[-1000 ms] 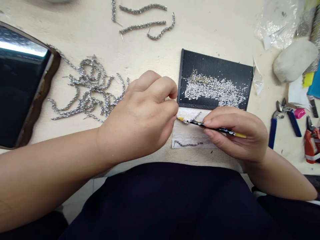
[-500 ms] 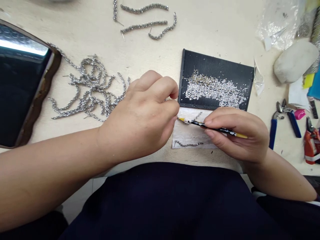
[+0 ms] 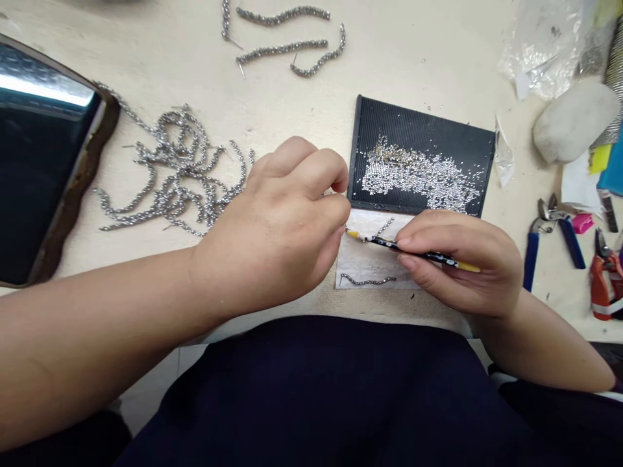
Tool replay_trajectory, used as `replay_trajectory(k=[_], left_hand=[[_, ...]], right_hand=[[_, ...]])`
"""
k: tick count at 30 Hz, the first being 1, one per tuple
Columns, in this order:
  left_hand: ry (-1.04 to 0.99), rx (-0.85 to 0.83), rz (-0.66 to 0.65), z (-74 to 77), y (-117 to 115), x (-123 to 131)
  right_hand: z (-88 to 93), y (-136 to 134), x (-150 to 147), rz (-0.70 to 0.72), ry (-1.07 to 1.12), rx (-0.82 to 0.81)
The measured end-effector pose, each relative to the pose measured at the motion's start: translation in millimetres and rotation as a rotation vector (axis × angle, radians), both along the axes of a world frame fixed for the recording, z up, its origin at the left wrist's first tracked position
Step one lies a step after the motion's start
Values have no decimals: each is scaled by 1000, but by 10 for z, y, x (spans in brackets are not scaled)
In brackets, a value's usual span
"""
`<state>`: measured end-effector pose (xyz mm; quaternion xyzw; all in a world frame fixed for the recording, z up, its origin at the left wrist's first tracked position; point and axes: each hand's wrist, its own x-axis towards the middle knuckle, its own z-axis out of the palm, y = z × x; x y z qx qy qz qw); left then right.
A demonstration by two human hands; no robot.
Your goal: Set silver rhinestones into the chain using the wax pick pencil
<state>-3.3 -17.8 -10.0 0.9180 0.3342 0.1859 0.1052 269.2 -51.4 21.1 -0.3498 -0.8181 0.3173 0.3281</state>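
My left hand (image 3: 277,224) is curled into a pinch at the edge of a pearly white board (image 3: 370,266), and its fingertips hide whatever they may hold. My right hand (image 3: 460,263) grips a black dotted pick with yellow ends (image 3: 418,253), its tip at a short silver bead strand (image 3: 377,232). A second strand (image 3: 367,281) lies on the board nearer me. Just beyond, a black ribbed tray (image 3: 423,117) holds a mass of loose silver beads (image 3: 418,172).
A tangled heap of bead strands (image 3: 180,172) lies left of my hand, with several more strands (image 3: 287,39) higher up. A dark framed mirror (image 3: 39,181) sits far left. On the right are blue-handled pliers (image 3: 549,240), red cutters (image 3: 603,285), a plastic bag (image 3: 540,52) and a white lump (image 3: 574,120).
The whole scene has shifted slightly to the right in view. My hands keep nearly the same pose, and the pick stays at the strand.
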Motion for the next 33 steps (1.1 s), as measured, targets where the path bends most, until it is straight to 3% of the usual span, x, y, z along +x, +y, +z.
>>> replay_trajectory(k=[15,24,33], left_hand=[[18,-24,14,37,-4,-25],[-9,-26,11,7,-10,-14],[-9,-79,11,27,-9,-16]], right_hand=[[-5,-8,9,-24,9,28],[-10,14,9,84,-30,37],[20,-36,15,27,-27,2]])
